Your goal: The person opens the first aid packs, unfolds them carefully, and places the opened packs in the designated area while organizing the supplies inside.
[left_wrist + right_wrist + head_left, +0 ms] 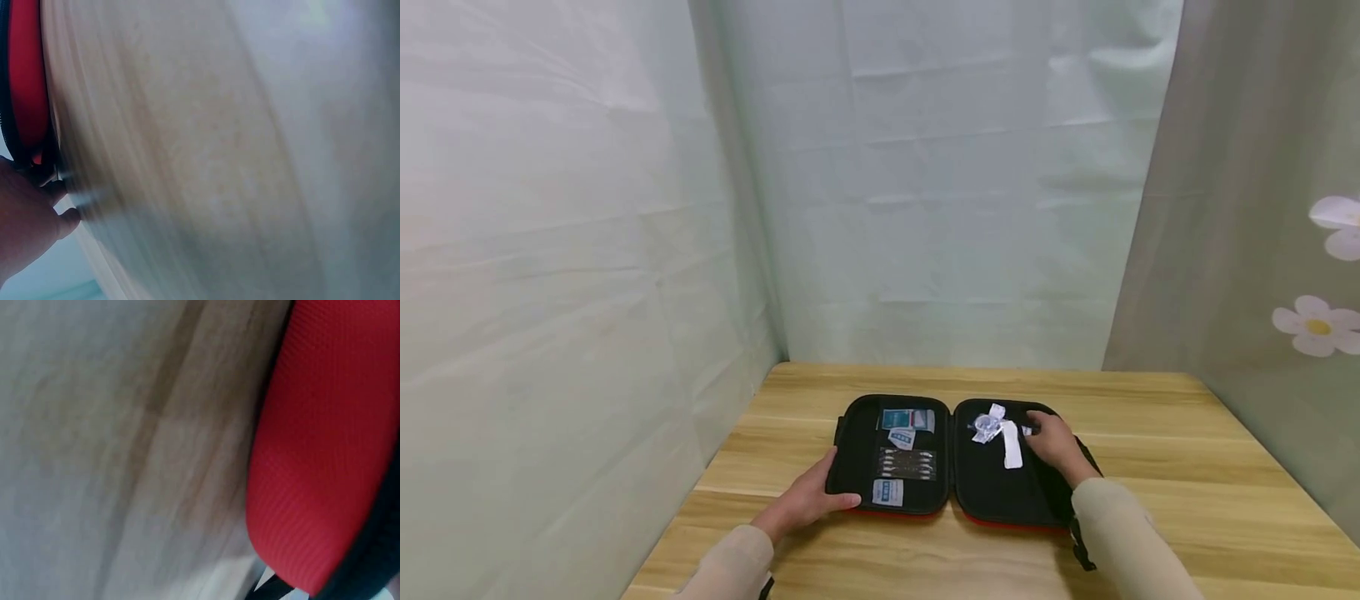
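Note:
A zippered case (891,454), black inside and red outside, lies unfolded flat on the table. My left hand (808,496) grips its left half at the near left corner, thumb along the front edge and fingers at the side. That half holds blue-and-white packets (907,419) and a clear pack of cotton swabs (907,463). My right hand (1054,439) reaches over the right half, fingertips beside a clear crumpled packet (987,427) and a white strip (1012,445). I cannot tell whether these fingers pinch anything. In the right wrist view, the red shell (319,444) fills the right side.
The wood-grain table (1195,467) extends around the case on all sides. Pale curtains (955,183) hang behind it and at both sides. A black strap (1082,546) hangs off the case's near right corner.

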`<state>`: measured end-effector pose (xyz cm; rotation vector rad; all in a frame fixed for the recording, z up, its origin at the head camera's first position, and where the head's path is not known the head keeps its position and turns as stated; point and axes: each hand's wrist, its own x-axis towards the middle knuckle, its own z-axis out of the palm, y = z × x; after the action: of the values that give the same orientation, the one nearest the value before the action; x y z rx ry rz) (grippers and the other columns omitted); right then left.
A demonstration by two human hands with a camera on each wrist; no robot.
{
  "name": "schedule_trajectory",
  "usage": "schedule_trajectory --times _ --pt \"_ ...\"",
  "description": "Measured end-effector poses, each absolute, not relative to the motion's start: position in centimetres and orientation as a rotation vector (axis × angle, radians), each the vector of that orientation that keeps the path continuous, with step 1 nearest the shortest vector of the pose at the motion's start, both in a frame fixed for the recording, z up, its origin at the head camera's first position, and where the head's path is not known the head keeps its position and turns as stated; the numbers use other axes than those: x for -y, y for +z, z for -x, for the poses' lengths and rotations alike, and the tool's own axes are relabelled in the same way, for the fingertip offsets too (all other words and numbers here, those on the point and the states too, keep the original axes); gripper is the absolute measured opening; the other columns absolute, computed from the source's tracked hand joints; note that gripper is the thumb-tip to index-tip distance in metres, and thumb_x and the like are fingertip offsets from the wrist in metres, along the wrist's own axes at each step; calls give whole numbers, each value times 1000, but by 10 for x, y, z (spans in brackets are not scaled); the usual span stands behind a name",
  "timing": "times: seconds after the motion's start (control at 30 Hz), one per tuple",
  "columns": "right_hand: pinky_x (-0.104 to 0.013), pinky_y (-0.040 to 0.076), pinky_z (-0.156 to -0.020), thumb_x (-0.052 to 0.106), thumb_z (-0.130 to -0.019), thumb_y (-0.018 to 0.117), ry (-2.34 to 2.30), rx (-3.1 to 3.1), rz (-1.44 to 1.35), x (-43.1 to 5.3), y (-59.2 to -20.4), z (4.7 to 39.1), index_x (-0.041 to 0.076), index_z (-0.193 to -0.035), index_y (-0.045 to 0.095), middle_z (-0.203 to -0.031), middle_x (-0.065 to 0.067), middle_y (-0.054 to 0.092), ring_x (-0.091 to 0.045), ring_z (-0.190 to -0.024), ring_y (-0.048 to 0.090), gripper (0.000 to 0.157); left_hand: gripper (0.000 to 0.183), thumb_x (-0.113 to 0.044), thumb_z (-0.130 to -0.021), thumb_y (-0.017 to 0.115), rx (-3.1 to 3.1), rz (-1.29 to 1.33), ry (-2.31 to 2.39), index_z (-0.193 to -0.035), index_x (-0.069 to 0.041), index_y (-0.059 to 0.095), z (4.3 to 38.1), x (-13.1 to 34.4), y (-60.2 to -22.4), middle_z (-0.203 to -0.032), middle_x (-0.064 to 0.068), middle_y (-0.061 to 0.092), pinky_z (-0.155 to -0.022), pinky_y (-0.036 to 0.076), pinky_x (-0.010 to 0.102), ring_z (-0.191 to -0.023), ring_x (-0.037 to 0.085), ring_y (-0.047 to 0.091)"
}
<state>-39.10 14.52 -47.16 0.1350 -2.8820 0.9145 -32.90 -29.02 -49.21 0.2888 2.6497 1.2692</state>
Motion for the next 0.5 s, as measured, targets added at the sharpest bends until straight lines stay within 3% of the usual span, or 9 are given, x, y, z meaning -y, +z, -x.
schedule_trajectory --times 0.1,0.27,0.4,0.5 --pt "-56 48 -91 4 -89 65 970 2868 -48 -147 -468 387 -18 -131 49 -122 -38 56 -51 -113 55 50 109 -45 -80 80 -2657 -284 1266 -158 -5 16 330 290 -493 -159 23 26 -112 22 63 -142 43 29" --pt "-56 47 -91 14 -90 66 964 2847 49 -150 -464 382 -21 -117 57 -111 -36 62 -49 -104 59 45 109 -45 -80 81 -2662 -277 1262 -158 -5 16 330 290 -493 -159 23 26 -112 22 63 -142 43 29" --pt "-41 51 -71 22 -93 65 1093 2836 223 -150 -463 378 -14 -91 69 -79 -20 69 -31 -74 66 36 109 -44 -81 81 -2656 -277 1272 -158 -4 16 330 290 -493 -159 23 26 -112 22 63 -142 43 29" --pt "-31 44 -58 22 -93 65 1222 2805 322 -148 -465 376 -8 -79 72 -60 -6 64 -17 -57 61 34 108 -44 -81 80 -2656 -279 1272 -158 -5 16 329 289 -495 -158 23 26 -112 22 63 -142 43 29"
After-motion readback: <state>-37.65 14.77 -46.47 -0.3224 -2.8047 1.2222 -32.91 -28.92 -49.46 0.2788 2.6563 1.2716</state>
